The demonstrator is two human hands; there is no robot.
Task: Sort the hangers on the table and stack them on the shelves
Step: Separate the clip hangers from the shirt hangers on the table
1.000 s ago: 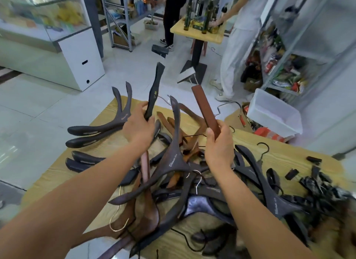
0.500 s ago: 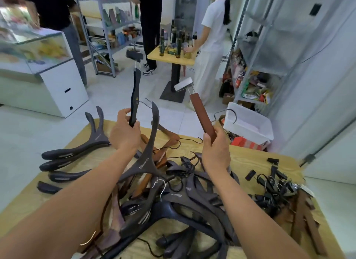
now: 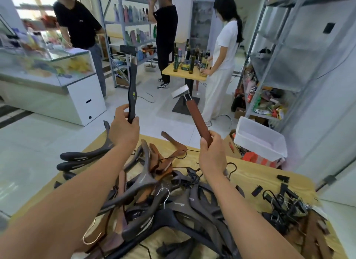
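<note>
The view has tipped up since a second ago, so the room behind shows further, while both hands keep their grip on the same two hangers. At centre left of the frame the left hand (image 3: 124,129) has its fingers curled round the lower end of a dark clip hanger (image 3: 132,92), which stands nearly upright with its clip at the top. At centre right the right hand (image 3: 212,152) is wrapped round the bottom of a brown clip hanger (image 3: 198,119), which leans toward the upper left and ends in a silver clip. Both hangers are held above the pile of hangers (image 3: 154,197), dark and brown ones tangled across the lower middle on the wooden table (image 3: 250,174). Loose black clips (image 3: 283,197) lie at the lower right of the table. The metal shelves (image 3: 289,46) fill the upper right, with a white bin (image 3: 260,141) below them, beyond the table's far edge
</note>
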